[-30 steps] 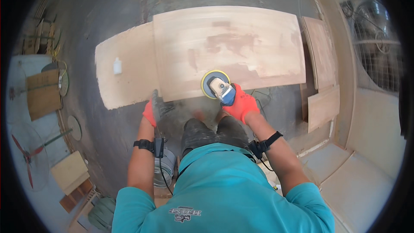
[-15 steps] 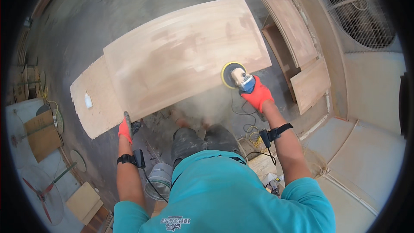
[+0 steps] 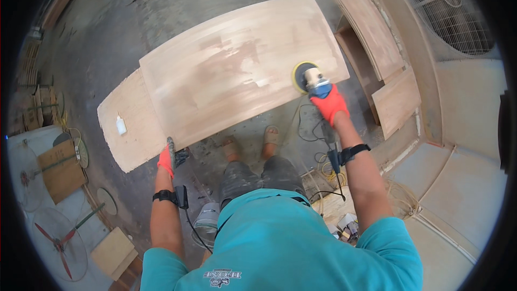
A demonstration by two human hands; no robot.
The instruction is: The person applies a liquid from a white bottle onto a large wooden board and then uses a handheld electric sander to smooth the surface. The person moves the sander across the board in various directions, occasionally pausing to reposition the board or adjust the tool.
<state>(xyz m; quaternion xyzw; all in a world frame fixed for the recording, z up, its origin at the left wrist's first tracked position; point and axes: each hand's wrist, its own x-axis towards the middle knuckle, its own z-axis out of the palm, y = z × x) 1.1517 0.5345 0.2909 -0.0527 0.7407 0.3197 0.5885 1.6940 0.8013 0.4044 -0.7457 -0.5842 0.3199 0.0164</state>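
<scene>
My right hand [image 3: 330, 103], in a red glove, is wrapped round a disc sander [image 3: 314, 79] with a pale head, a blue body and a yellow-rimmed pad. Its pad lies on the near right part of a large wooden panel [image 3: 215, 97], whose surface is blotched light and reddish brown. At the panel's near left corner, my left hand [image 3: 168, 157], in a red glove with dark fingers, grips the edge with the thumb on top. Under the panel's left end sits a rough pale board [image 3: 126, 110], carrying a white bottle [image 3: 121, 125].
More wooden panels [image 3: 371, 35] lean along the right wall near a caged fan [image 3: 449, 16]. A cord [image 3: 309, 137] trails below the sander. By my legs stands a clear bucket [image 3: 206, 218]. Another fan [image 3: 59, 243] is at the lower left.
My right hand has slid the sander slightly away from the panel's near edge. The dust cloud over my feet has thinned. The whole view has shifted a little; my left hand stays at the corner.
</scene>
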